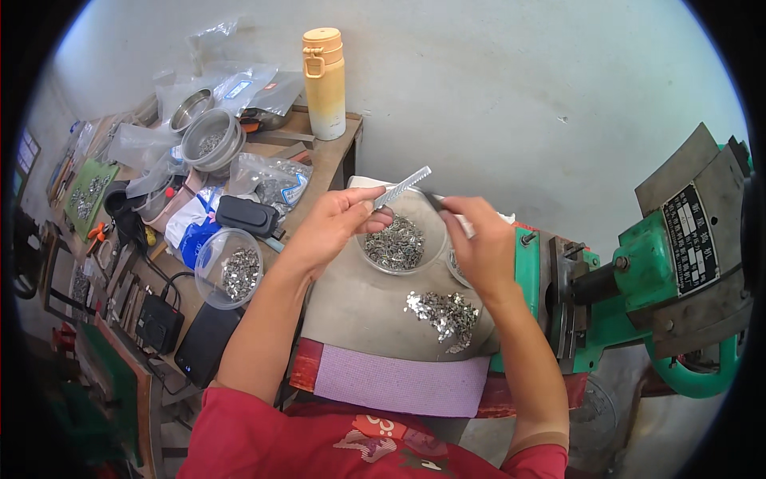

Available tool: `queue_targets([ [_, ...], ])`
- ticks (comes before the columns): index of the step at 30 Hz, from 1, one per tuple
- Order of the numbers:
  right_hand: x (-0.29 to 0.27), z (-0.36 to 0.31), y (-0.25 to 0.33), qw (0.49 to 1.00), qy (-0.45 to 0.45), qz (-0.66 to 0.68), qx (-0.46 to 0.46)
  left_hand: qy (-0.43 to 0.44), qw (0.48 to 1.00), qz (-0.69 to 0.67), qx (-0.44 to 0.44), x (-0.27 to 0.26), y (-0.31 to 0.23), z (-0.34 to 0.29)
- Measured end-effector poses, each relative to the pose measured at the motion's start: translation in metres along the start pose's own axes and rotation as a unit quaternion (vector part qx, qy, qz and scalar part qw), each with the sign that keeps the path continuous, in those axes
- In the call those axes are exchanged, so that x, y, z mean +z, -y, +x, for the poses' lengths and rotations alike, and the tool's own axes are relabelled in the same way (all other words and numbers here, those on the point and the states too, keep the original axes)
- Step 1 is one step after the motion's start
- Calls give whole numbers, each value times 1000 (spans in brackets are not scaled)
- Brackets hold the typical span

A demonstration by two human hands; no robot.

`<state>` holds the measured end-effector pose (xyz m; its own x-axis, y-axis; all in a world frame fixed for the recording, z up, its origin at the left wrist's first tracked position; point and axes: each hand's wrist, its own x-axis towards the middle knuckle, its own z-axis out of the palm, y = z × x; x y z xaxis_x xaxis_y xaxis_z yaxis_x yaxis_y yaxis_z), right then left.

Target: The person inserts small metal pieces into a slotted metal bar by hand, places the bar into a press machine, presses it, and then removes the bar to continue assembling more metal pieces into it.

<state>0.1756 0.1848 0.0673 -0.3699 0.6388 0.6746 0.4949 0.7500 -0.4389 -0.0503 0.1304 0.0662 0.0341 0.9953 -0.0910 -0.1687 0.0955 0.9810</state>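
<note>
My left hand [339, 227] pinches a narrow metal strip with a toothed edge [405, 185], its free end slanting up to the right. To its right, my right hand [488, 243] is closed on a dark slim tool [433, 202], partly hidden by the fingers and too blurred to name. Below both hands stands a clear round tub [399, 270] with many small metal pieces [395, 243] in it. Partly behind my right hand is a second small container [456, 270]. A loose pile of shiny flat metal bits [447, 318] lies on the grey work surface [359, 319].
A green hand press [638, 279] stands at the right. On the left bench are a clear tub of metal bits [229, 269], a black case [247, 214], a black phone-like slab [209, 343], plastic bags [275, 180] and a yellow bottle [325, 88]. A purple mat [399, 383] hangs at the front edge.
</note>
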Motion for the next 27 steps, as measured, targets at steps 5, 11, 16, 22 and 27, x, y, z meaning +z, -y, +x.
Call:
queue_targets([
  [5,-2,10,1,910,28,331,247,30,994,-104,2,14,-1,-13],
  [11,1,14,16,877,111,394,249,83,994,-68,-15,16,5,-10],
  [16,4,10,21,914,123,334,194,82,994,-76,6,19,8,-9],
  [22,8,4,29,965,105,228,80,19,998,-52,37,28,11,-9],
  [27,14,0,34,970,75,219,78,7,997,-30,69,33,14,-8],
])
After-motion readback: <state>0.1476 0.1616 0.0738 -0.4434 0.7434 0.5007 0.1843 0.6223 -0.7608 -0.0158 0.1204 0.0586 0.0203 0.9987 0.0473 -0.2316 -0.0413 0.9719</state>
